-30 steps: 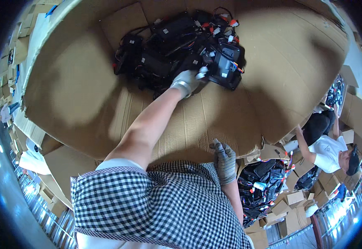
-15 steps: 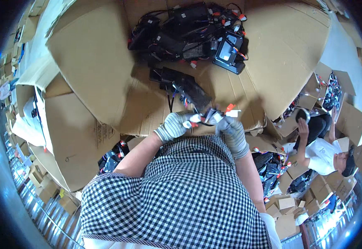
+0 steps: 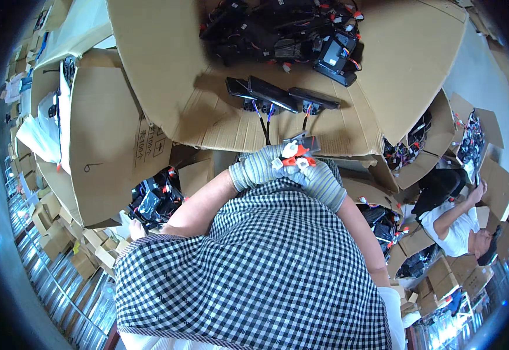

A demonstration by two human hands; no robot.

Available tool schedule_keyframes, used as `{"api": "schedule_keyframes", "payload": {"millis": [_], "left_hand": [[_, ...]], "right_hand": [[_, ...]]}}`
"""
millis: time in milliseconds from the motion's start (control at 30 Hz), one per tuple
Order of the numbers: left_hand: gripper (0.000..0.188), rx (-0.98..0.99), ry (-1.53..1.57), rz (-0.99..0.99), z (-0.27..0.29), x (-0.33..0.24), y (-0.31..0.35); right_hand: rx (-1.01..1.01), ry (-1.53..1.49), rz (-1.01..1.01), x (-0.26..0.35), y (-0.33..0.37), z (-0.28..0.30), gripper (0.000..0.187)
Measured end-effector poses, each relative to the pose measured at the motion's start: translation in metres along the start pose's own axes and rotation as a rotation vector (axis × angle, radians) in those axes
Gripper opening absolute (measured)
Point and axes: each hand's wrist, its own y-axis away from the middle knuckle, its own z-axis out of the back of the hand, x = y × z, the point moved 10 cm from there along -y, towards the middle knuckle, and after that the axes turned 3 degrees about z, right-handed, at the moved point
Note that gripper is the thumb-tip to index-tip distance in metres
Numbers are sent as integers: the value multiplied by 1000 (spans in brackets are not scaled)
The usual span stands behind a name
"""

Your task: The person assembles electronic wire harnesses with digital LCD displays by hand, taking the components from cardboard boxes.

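Observation:
Three flat black electronic units (image 3: 273, 94) lie side by side on the carton's near cardboard flap, their dark cables hanging toward me. In front of them my two gloved hands meet close to my apron. My left hand (image 3: 257, 168) has its fingers closed around the plug ends of cables. Against it sits my right hand (image 3: 324, 185), also closed on the bunch. Red and white cable connectors (image 3: 296, 154) stick out above and between the fingers. The finger tips and part of the cables are hidden.
A large open carton (image 3: 155, 64) holds a pile of black wired units (image 3: 283, 35) at its far end. Another carton (image 3: 105, 134) stands at left. Boxes of wired parts (image 3: 383, 227) lie at right, where a person in a white shirt (image 3: 456, 227) works.
The black unit that was near my hands now lies on the flap beside the other two. My hands have drawn together around the connectors. The view has shifted slightly.

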Motion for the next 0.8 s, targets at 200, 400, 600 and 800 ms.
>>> {"api": "schedule_keyframes", "payload": {"millis": [200,400,600,800], "left_hand": [[42,-144,-328,36,-2,-14,-7],[28,-380,-96,-23,12,-9,-3],[36,-303,-243,-95,19,-22,12],[43,-297,-148,74,20,-12,20]], "right_hand": [[89,393,-95,-11,2,-4,31],[70,597,70,29,2,3,21],[-201,-458,-343,27,43,61,36],[-16,-593,-380,21,28,32,35]]}}
